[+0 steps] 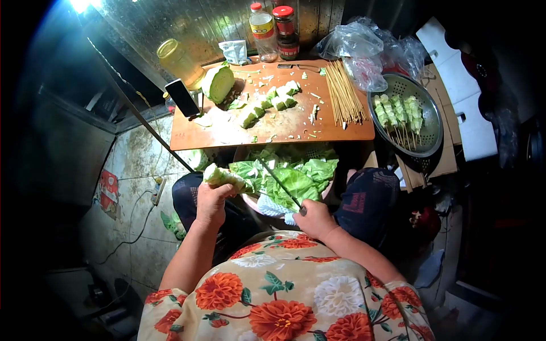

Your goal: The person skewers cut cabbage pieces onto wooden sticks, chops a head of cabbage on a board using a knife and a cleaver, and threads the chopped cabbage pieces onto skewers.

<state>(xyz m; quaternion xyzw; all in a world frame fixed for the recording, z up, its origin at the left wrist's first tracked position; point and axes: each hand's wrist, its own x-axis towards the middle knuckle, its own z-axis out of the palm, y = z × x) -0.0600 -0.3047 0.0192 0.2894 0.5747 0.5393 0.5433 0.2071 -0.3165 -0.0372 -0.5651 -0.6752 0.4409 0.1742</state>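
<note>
My left hand [215, 199] is closed round a thick, pale-green vegetable stalk [214, 175], its cut end pointing up and left. My right hand [316, 218] grips a knife [280, 183] by the handle; its narrow dark blade slants up and left over a heap of loose green leaves [298, 184]. These leaves fill a basin [329, 190] between my knees, partly hidden beneath the board. Knife and stalk are apart. On the wooden board [222, 136] in front lie chunks of cut vegetable [277, 101] and a halved cabbage [218, 84].
Bamboo skewers [344, 94] lie at the board's right. Beside them, a metal colander [435, 122] holds several loaded skewers [401, 113]. A phone [182, 98] leans at the left near a glass jar [179, 61]. Behind the board stand a bottle [263, 34], sauce jars [286, 34] and plastic bags [364, 45].
</note>
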